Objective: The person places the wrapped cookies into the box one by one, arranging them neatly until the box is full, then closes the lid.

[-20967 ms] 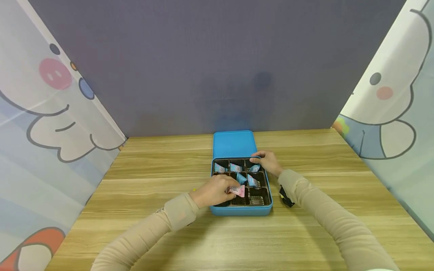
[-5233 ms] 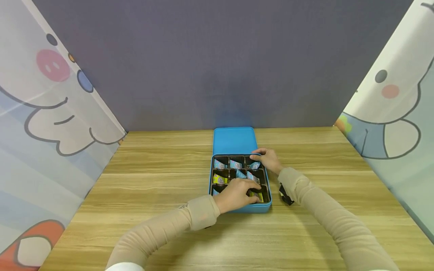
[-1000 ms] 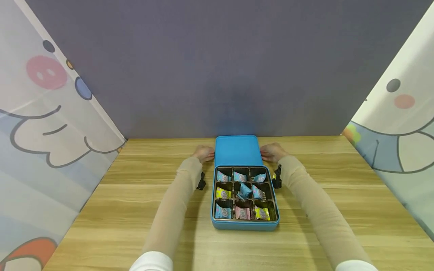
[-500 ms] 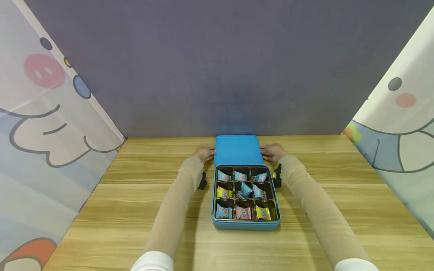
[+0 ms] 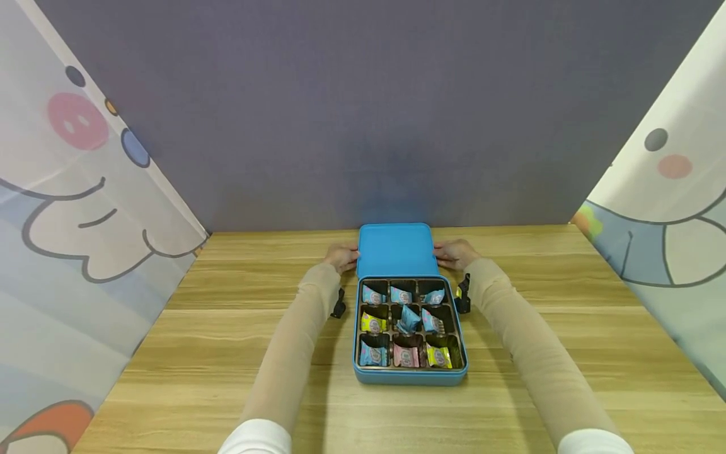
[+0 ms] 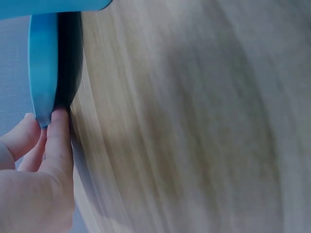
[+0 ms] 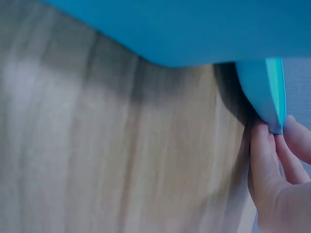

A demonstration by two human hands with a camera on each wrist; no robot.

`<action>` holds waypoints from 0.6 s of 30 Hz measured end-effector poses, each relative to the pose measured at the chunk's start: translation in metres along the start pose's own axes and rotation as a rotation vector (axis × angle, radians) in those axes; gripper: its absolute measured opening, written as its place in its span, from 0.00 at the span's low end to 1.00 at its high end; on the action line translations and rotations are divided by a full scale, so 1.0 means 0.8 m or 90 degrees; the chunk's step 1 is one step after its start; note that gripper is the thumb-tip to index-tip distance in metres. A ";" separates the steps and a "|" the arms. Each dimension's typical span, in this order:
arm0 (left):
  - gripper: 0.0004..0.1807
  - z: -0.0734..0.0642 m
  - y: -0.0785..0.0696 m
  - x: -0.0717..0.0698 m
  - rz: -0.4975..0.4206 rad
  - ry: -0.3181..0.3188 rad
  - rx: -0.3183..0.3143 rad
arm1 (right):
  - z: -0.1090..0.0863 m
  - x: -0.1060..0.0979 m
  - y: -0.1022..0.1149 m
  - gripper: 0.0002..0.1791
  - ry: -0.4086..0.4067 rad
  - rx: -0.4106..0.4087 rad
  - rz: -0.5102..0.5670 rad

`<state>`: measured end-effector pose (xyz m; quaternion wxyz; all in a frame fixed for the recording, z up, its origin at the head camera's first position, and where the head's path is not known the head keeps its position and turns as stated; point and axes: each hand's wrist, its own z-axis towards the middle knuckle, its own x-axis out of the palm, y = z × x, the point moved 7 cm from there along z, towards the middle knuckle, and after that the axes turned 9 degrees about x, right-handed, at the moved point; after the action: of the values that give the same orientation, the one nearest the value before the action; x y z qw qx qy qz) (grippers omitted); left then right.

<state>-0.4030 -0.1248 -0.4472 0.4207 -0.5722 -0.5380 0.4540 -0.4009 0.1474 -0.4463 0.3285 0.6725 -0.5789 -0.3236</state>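
A blue tin box (image 5: 409,378) lies open on the table, its lid (image 5: 397,251) folded back toward the grey wall. At the lid's left edge, my left hand (image 5: 341,256) pinches the rim between thumb and fingers, as the left wrist view shows on the lid (image 6: 43,68). On the opposite edge my right hand (image 5: 456,253) pinches the rim in the same way. Inside the box, a dark divided tray (image 5: 391,335) has a wrapped candy in each compartment: several blue, a pink candy (image 5: 406,356) at front middle, a yellow candy (image 5: 439,357) at front right and another yellow candy (image 5: 373,323) at middle left.
The wood-grain table (image 5: 227,353) extends around the box. A grey wall (image 5: 386,113) rises close behind the lid, and cartoon-printed curtains flank both sides. Black wrist-camera mounts sit by each wrist, next to the box.
Earlier, my left hand set candies into the tray while my right hand held the box's back corner. Both hands have since moved to the lid's sides. Over the last second they barely move.
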 end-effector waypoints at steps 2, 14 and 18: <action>0.21 0.015 0.010 -0.002 0.000 0.004 0.011 | -0.003 0.000 0.000 0.28 0.002 -0.004 0.010; 0.22 -0.012 -0.033 -0.001 -0.031 -0.008 0.066 | -0.014 -0.007 0.020 0.27 -0.022 -0.016 0.080; 0.22 -0.028 -0.050 0.001 -0.022 -0.010 0.088 | -0.023 -0.007 0.024 0.28 -0.008 -0.015 0.107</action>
<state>-0.3905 -0.1214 -0.4032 0.4628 -0.5287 -0.5186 0.4871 -0.3977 0.1519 -0.4198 0.3587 0.6156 -0.6315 -0.3059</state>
